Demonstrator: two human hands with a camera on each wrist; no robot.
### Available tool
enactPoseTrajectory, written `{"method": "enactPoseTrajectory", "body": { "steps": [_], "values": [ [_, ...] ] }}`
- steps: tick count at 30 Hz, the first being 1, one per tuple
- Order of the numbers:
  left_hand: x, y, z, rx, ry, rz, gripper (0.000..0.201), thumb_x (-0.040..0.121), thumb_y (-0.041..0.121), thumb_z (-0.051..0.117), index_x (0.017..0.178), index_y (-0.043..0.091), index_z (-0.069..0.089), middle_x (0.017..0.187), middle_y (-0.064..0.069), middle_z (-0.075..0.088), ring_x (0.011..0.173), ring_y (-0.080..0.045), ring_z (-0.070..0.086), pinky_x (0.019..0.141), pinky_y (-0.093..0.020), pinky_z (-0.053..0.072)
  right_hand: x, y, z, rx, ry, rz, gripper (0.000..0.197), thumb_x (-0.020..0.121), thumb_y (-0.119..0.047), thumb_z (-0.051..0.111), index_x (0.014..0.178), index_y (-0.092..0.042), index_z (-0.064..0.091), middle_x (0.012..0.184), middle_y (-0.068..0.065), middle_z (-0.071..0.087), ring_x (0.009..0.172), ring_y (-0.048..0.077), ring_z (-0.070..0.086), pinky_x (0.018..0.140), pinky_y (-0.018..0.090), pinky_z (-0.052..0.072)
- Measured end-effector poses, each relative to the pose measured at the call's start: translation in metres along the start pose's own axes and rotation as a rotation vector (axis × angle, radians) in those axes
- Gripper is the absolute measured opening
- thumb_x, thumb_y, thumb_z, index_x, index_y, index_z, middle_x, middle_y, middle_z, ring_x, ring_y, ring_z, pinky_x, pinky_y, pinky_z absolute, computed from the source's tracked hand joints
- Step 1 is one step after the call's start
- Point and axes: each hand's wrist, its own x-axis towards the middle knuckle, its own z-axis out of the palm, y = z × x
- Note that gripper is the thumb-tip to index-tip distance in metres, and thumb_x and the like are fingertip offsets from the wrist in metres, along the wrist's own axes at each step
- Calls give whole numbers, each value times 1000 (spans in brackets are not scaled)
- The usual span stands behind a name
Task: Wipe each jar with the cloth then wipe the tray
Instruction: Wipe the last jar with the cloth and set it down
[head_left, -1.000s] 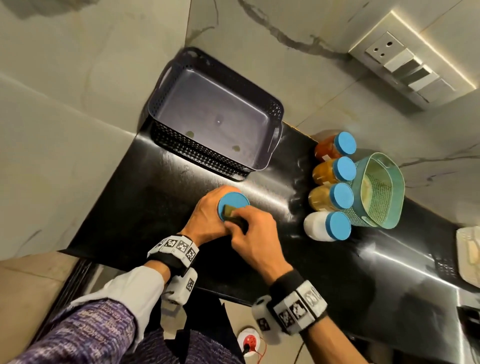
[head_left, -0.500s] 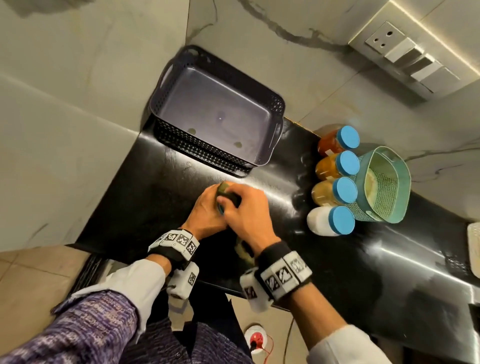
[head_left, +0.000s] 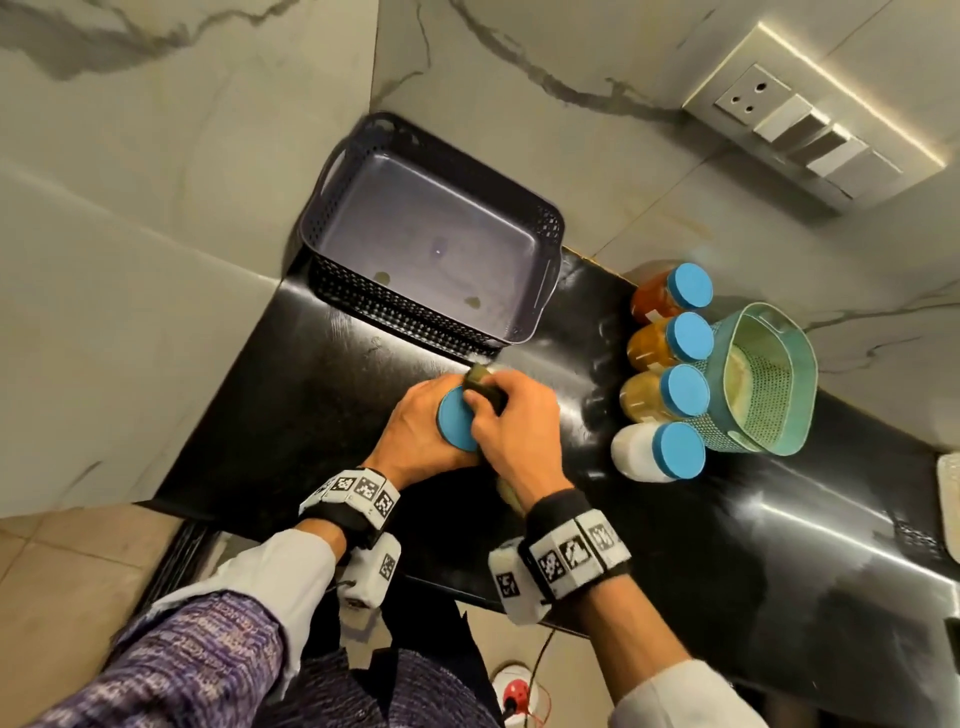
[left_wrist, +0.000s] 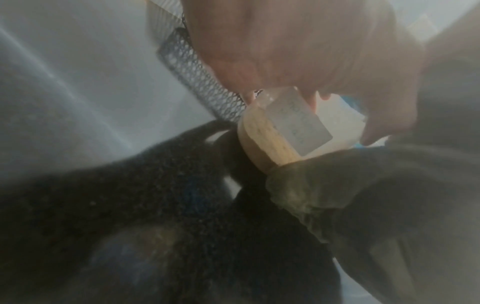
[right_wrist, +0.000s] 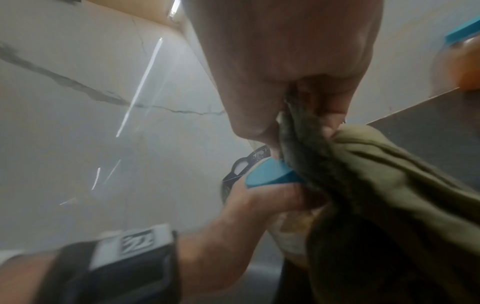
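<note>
My left hand (head_left: 421, 431) grips a blue-lidded jar (head_left: 453, 423) near the front of the black counter; in the left wrist view the jar (left_wrist: 280, 131) shows pale contents and a white label. My right hand (head_left: 511, 423) holds an olive-green cloth (head_left: 480, 382) bunched against the far side of the lid. In the right wrist view the cloth (right_wrist: 363, 174) presses on the blue lid (right_wrist: 270, 174). The dark grey perforated tray (head_left: 540, 291) stands behind, its inside bare apart from small marks. Several more blue-lidded jars (head_left: 670, 345) stand in a row at the right.
A teal perforated basket (head_left: 763, 379) stands right of the jar row. The black counter (head_left: 727, 545) ends at marble walls behind and on the left. A switch panel (head_left: 810, 130) is on the back wall. A white object (head_left: 950, 483) shows at the right edge.
The cloth in my right hand has gone from on top of the lid to its far side. The jar stays in my left hand.
</note>
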Motion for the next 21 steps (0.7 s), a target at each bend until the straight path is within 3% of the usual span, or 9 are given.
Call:
{"method": "enactPoseTrajectory", "body": {
  "steps": [2, 5, 9, 12, 16, 17, 19, 21],
  "values": [
    [-2, -1, 1, -31, -10, 22, 56, 65, 28, 91, 114, 20, 67, 106, 6, 71, 98, -18, 70, 88, -41, 57, -26, 7, -7, -33, 8, 26, 20, 80, -34, 70, 93, -20, 75, 88, -4, 75, 81, 16, 68, 77, 33, 55],
    [-4, -4, 1, -41, 18, 0, 46, 72, 23, 74, 118, 20, 67, 108, 3, 72, 100, -22, 71, 89, -47, 58, -52, -6, 1, 4, -57, -1, 16, 80, -30, 75, 93, -20, 76, 91, -4, 76, 82, 13, 68, 79, 26, 52],
    [-3, -2, 4, -7, 72, -66, 32, 85, 16, 61, 116, 17, 68, 108, 3, 74, 100, -16, 72, 88, -46, 58, -11, -24, 13, 86, -26, 15, 11, 81, -29, 72, 81, -18, 71, 75, -3, 72, 72, 13, 65, 69, 28, 48],
    [5, 5, 2, 64, 30, -69, 37, 82, 17, 71, 118, 23, 67, 108, 5, 75, 99, -18, 73, 86, -47, 59, 14, -12, 7, 122, 45, 75, 10, 84, -30, 72, 83, -21, 73, 79, -2, 73, 76, 16, 66, 71, 29, 48],
    [8, 24, -4, 89, 32, -72, 62, 59, 36, 86, 117, 28, 69, 108, 10, 76, 98, -14, 72, 90, -38, 58, 1, 16, -22, 521, 104, 238, 18, 88, -17, 77, 71, -18, 73, 64, -12, 69, 62, -3, 56, 69, 28, 47],
    [7, 30, -7, 56, 68, -97, 64, 53, 39, 87, 113, 28, 68, 104, 11, 75, 95, -13, 71, 88, -36, 59, -7, 22, -31, 687, 101, 301, 16, 89, -14, 76, 74, -14, 75, 68, -9, 72, 67, 0, 60, 72, 32, 51],
    [11, 47, -13, -25, 131, -99, 63, 48, 40, 87, 107, 28, 68, 99, 10, 73, 90, -14, 70, 81, -31, 59, -22, 25, -53, 998, 93, 369, 15, 91, -14, 74, 90, 1, 76, 86, 13, 74, 84, 20, 67, 83, 43, 56],
    [17, 72, -19, -156, 160, -80, 60, 48, 38, 88, 104, 27, 68, 97, 7, 74, 88, -12, 70, 77, -26, 58, -35, 16, -76, 1147, 88, 348, 23, 93, -17, 71, 100, 5, 72, 93, 21, 71, 88, 28, 68, 83, 40, 57]
  ]
}}
